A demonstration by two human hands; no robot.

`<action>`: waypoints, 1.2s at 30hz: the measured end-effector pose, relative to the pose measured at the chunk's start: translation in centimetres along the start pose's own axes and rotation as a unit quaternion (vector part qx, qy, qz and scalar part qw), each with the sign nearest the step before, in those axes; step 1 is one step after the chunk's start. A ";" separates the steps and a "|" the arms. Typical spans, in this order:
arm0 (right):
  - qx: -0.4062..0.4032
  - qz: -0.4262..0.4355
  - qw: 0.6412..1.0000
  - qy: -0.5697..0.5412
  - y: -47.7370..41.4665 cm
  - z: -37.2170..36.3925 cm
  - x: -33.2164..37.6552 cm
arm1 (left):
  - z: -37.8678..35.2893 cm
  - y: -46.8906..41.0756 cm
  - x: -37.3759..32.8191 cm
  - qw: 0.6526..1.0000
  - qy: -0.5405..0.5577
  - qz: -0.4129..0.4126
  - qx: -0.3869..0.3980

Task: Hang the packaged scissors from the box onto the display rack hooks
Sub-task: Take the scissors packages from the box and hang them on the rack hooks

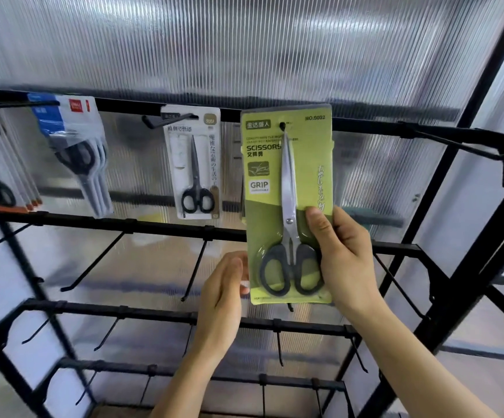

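Right hand (344, 254): pinches the green scissors pack (275, 176) at its lower right edge, thumb on the front, fingers behind.
Left hand (223, 285): relaxed, holding nothing, fingertips at the pack's lower left edge; contact unclear.
Pack: upright above both hands. Its hang hole (282, 125) is level with the top rail (124, 105) and looks dark, probably a hook tip.
Doing it well: hold the card square, steady the bottom, slide straight back, then release.
Around: a white scissors pack (195, 164) hangs up-left of the left hand, with blue-topped packs (72, 146) farther left.
In the way: a long hook (456, 143) up-right of the right hand could snag the wrist; bare hooks (193, 270) sit beside the left hand.
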State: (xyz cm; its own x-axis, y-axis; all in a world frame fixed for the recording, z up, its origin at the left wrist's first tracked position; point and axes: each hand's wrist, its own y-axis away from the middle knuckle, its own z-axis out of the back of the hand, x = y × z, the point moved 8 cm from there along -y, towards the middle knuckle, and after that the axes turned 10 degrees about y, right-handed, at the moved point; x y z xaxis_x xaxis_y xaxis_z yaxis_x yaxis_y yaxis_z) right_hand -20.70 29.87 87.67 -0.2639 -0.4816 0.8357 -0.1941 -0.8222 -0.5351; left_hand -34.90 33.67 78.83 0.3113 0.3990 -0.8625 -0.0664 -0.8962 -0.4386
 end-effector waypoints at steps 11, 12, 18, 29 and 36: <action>-0.002 -0.073 0.997 0.013 -1.8 -0.2 -2.6 | 0.1 -0.2 -2.1 0.997 -0.060 -0.051 -0.003; -0.003 -0.084 0.996 0.019 -2.3 -0.4 -3.1 | 0.4 -0.3 -2.5 0.993 -0.097 -0.068 -0.015; 0.026 -0.145 0.982 0.116 -6.4 -1.6 -6.0 | 2.6 -1.1 -3.3 0.979 -0.172 -0.089 -0.066; 0.096 -0.158 0.912 0.366 -11.1 -2.0 -8.6 | 0.7 -3.1 -3.4 0.980 -0.189 -0.055 0.001; 0.227 -0.074 0.804 0.545 -4.3 -1.6 -12.7 | -1.5 -2.5 -1.4 0.982 -0.175 -0.035 0.061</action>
State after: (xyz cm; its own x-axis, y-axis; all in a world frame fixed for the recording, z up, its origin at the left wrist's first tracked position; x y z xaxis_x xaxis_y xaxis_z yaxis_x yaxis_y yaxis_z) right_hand -18.02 40.03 79.13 -0.9887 -0.0192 0.1486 -0.0008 -0.9910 -0.1335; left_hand -33.72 35.07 81.58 -0.0247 0.5199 -0.8538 -0.1767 -0.8429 -0.5082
